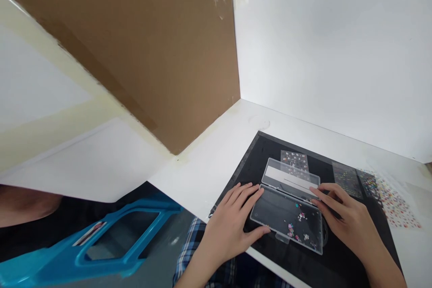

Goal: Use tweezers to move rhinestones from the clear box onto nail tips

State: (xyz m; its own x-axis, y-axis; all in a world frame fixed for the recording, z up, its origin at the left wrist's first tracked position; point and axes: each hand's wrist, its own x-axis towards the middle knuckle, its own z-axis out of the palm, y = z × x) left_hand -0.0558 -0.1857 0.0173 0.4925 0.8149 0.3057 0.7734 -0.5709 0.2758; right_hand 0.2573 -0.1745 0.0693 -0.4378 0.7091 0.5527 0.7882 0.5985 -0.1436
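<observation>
The clear case [273,211] is lying open on a black mat [256,155] on the right part of the white table [202,166], its lid [278,185] folded out on the far side. Small colored gems [290,229] are sitting mostly in the right half of its near tray. The left hand [232,220] is spreading open, its fingers touching the case's left edge and its thumb resting at the near edge. The right hand [340,213] is bending its fingers at the lid's right end, forefinger and thumb slightly apart; whether it is gripping anything is unclear. A dotted sheet [294,157] is lying partly beneath the lid, and more sheets [396,202] are lying to the right.
</observation>
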